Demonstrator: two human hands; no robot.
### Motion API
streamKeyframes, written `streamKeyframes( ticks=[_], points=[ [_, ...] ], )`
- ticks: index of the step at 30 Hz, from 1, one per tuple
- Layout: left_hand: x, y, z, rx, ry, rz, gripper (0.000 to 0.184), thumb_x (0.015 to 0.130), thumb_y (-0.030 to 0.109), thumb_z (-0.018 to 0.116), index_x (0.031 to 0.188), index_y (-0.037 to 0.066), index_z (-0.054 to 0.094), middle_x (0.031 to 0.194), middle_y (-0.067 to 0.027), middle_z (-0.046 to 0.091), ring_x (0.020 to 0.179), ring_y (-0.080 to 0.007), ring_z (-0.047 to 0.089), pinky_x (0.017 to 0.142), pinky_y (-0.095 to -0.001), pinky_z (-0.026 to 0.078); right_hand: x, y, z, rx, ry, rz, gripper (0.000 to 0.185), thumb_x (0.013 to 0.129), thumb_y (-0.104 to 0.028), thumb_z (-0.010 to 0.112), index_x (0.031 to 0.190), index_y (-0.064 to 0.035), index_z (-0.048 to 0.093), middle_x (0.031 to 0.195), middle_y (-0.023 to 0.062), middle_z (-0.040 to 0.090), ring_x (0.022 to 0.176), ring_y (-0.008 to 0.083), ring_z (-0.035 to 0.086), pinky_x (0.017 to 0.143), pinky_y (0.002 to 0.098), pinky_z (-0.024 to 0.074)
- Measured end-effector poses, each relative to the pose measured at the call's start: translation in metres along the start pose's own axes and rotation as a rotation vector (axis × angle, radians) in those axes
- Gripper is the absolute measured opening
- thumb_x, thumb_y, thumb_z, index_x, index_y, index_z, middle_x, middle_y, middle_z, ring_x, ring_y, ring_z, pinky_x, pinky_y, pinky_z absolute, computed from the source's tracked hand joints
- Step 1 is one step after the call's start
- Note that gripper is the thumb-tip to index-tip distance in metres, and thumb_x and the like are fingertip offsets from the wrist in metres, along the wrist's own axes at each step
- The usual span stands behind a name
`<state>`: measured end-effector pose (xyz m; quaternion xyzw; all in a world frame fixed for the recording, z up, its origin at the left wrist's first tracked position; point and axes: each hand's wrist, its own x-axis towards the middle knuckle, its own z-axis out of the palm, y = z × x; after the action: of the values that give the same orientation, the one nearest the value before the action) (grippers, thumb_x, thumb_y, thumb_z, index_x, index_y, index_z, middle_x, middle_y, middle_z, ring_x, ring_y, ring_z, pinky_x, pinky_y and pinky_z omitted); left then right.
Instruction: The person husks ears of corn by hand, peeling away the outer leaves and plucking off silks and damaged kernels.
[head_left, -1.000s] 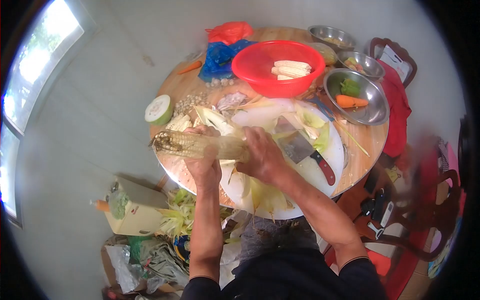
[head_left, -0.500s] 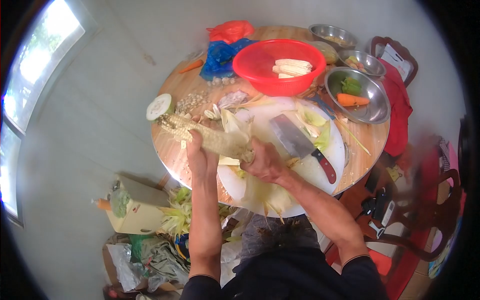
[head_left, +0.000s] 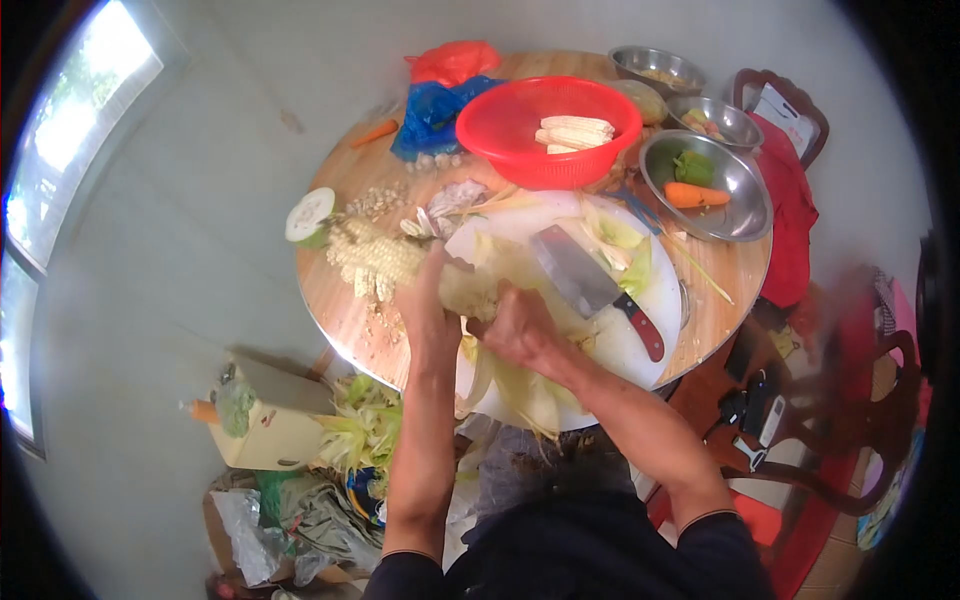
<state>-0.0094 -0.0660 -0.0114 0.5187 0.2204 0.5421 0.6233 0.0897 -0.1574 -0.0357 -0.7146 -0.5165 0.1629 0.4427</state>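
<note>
A pale ear of corn [head_left: 368, 250] lies across the left side of the round white cutting board [head_left: 655, 300], tip pointing left, blurred by motion. My left hand [head_left: 430, 298] is wrapped round it near its lower part. Just right of that, my right hand [head_left: 522, 325] is closed on the husk-covered base of the ear, fingers partly hidden. Loose pale husks [head_left: 525, 390] hang below my right hand over the board's front edge. A cleaver [head_left: 580, 272] with a dark red handle rests on the board, right of my hands.
A red plastic basket [head_left: 480, 130] with several husked ears stands behind the board. At the right is a steel bowl [head_left: 755, 220] holding a carrot and green pepper. Garlic, a cut white gourd [head_left: 312, 215] and plastic bags are on the wooden table. Husks [head_left: 365, 420] lie below left.
My left hand has moved down and right along the ear, closer to my right hand. The ear's tip has shifted slightly. The whole view has moved a little.
</note>
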Motion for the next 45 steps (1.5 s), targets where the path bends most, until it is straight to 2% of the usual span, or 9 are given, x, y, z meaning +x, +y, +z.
streamKeyframes(
  ticks=[2, 12, 15, 27, 31, 36, 41, 43, 45],
  points=[
    [0.011, -0.003, 0.001, -0.273, 0.079, -0.385, 0.017, 0.097, 0.014, 0.066, 0.101, -0.002, 0.061, 0.090, -0.0122, 0.065, 0.083, -0.0251, 0.066, 0.076, -0.0377, 0.056, -0.002, 0.007, -0.003, 0.007, -0.010, -0.038, 0.046, 0.077, -0.025, 0.082, 0.099, 0.0105, 0.062, 0.085, 0.0343, 0.069, 0.086, 0.0482, 0.071, 0.077, 0.0490, 0.0584],
    [0.022, -0.025, -0.007, -0.350, 0.088, -0.442, 0.019, 0.093, 0.013, 0.069, 0.101, -0.002, 0.061, 0.088, -0.0125, 0.063, 0.079, -0.0238, 0.066, 0.072, -0.0390, 0.058, 0.009, 0.041, -0.008, -0.116, -0.123, -0.330, 0.040, 0.076, -0.025, 0.076, 0.099, 0.0057, 0.066, 0.083, 0.0291, 0.070, 0.079, 0.0443, 0.072, 0.075, 0.0493, 0.0584],
    [0.027, -0.031, -0.025, -0.400, 0.041, -0.688, 0.018, 0.094, 0.011, 0.068, 0.105, 0.000, 0.059, 0.089, -0.0106, 0.063, 0.073, -0.0229, 0.065, 0.064, -0.0353, 0.058, 0.001, 0.040, -0.005, -0.220, -0.163, -0.445, 0.044, 0.070, -0.022, 0.080, 0.104, 0.0033, 0.066, 0.080, 0.0232, 0.069, 0.074, 0.0420, 0.070, 0.068, 0.0452, 0.0576],
    [0.028, -0.005, -0.045, -0.467, -0.040, -0.751, 0.030, 0.099, 0.026, 0.065, 0.117, 0.003, 0.056, 0.082, -0.0122, 0.066, 0.072, -0.0252, 0.067, 0.068, -0.0384, 0.062, -0.001, 0.031, -0.035, 0.012, -0.014, -0.239, 0.041, 0.076, -0.025, 0.076, 0.106, -0.0022, 0.062, 0.082, 0.0208, 0.068, 0.077, 0.0423, 0.069, 0.069, 0.0457, 0.0555],
    [0.023, 0.017, -0.067, -0.366, 0.072, -0.643, 0.033, 0.101, 0.035, 0.064, 0.112, 0.005, 0.059, 0.092, -0.0124, 0.067, 0.078, -0.0246, 0.069, 0.068, -0.0382, 0.061, -0.003, 0.016, -0.048, 0.127, 0.128, -0.211, 0.039, 0.079, -0.026, 0.075, 0.107, -0.0019, 0.061, 0.087, 0.0222, 0.071, 0.084, 0.0426, 0.070, 0.073, 0.0464, 0.0568],
    [0.016, 0.065, -0.100, -0.273, 0.179, -0.496, 0.031, 0.100, 0.031, 0.065, 0.113, 0.005, 0.056, 0.095, -0.0144, 0.067, 0.075, -0.0248, 0.069, 0.067, -0.0385, 0.062, -0.017, -0.007, -0.041, 0.518, 0.297, -0.073, 0.046, 0.087, -0.018, 0.077, 0.124, 0.0032, 0.059, 0.111, 0.0104, 0.069, 0.097, 0.0171, 0.065, 0.087, 0.0338, 0.0533],
    [0.006, 0.129, -0.124, -0.086, 0.335, -0.144, 0.034, 0.100, 0.028, 0.065, 0.106, -0.003, 0.054, 0.090, -0.0160, 0.063, 0.071, -0.0266, 0.069, 0.065, -0.0386, 0.063, -0.037, -0.043, -0.006, 0.898, 0.512, -0.052, 0.039, 0.089, -0.011, 0.075, 0.122, 0.0036, 0.059, 0.111, 0.0086, 0.066, 0.098, 0.0163, 0.063, 0.083, 0.0304, 0.0534],
    [0.005, 0.158, -0.146, 0.032, 0.309, 0.021, 0.034, 0.099, 0.027, 0.067, 0.104, -0.004, 0.054, 0.088, -0.0154, 0.061, 0.071, -0.0274, 0.069, 0.064, -0.0389, 0.063, -0.054, -0.039, 0.034, 0.700, 0.419, -0.151, 0.043, 0.084, -0.008, 0.077, 0.126, -0.0095, 0.068, 0.118, 0.0157, 0.065, 0.110, 0.0277, 0.062, 0.089, 0.0402, 0.0540],
    [0.004, 0.185, -0.167, 0.158, 0.411, 0.139, 0.033, 0.098, 0.026, 0.070, 0.104, -0.003, 0.054, 0.088, -0.0132, 0.061, 0.071, -0.0271, 0.069, 0.064, -0.0401, 0.062, -0.070, -0.032, 0.079, -0.331, 0.657, -0.729, 0.045, 0.083, -0.008, 0.078, 0.126, -0.0160, 0.070, 0.125, 0.0173, 0.061, 0.116, 0.0337, 0.058, 0.096, 0.0459, 0.0519]
  ],
)
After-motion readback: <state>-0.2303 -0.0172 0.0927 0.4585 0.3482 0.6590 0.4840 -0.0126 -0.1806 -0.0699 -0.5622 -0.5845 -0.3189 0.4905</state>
